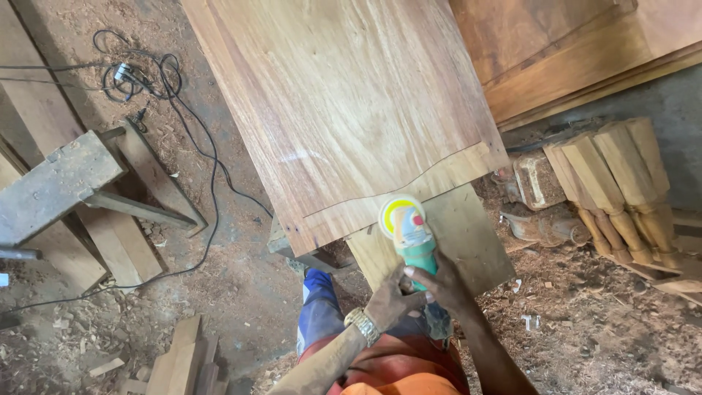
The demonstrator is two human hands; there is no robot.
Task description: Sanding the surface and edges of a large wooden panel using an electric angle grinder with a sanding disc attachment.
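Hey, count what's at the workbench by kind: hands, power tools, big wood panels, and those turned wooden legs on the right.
Hands: 2 (left hand, right hand)
Green power tool: 1
Large wood panel: 1
Turned wooden legs: about 4
Total: about 8

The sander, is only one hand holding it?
No, both the left hand and right hand grip the green sander.

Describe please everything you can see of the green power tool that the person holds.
The green power tool looks like a hand sander with a plastic body, a pale label with a red spot, and a round yellow-rimmed disc at its front. It points away from the person, disc at the near edge of the large wooden panel. The left hand and right hand both grip its rear end.
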